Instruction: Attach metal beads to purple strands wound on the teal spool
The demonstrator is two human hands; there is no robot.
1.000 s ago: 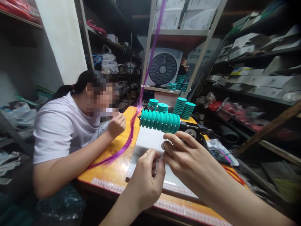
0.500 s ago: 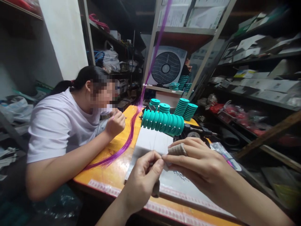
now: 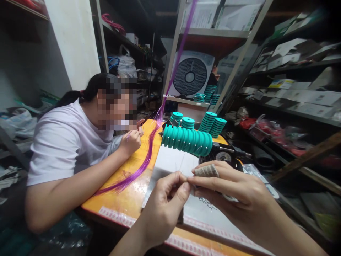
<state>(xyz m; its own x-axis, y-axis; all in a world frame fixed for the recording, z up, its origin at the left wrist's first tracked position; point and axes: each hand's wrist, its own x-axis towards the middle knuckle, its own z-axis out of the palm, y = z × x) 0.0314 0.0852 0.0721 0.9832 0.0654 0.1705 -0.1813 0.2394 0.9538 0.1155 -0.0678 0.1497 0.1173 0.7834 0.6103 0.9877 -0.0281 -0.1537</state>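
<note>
- Centrally, a fine strand (image 3: 176,166), faint and barely traceable, lies over the white pad (image 3: 166,167); its long axis runs from the fingertips up and away toward the row of teal spools (image 3: 186,141).
- Left hand (image 3: 162,209): thumb and forefinger pressed together, pinching the strand's near end.
- Right hand (image 3: 234,192): taped forefinger (image 3: 206,171) and thumb closed in a second pinch, tip to tip with the left; neither hand is nearer.
- Spool row: axis crosswise, left to right, just beyond both hands and apart from them.
- Orange table (image 3: 133,195) carries the pad; a purple fibre bundle (image 3: 149,149) hangs from above and trails across its left part.
- A co-worker's hand (image 3: 130,142) works beside the bundle, well apart from the pinches.
</note>
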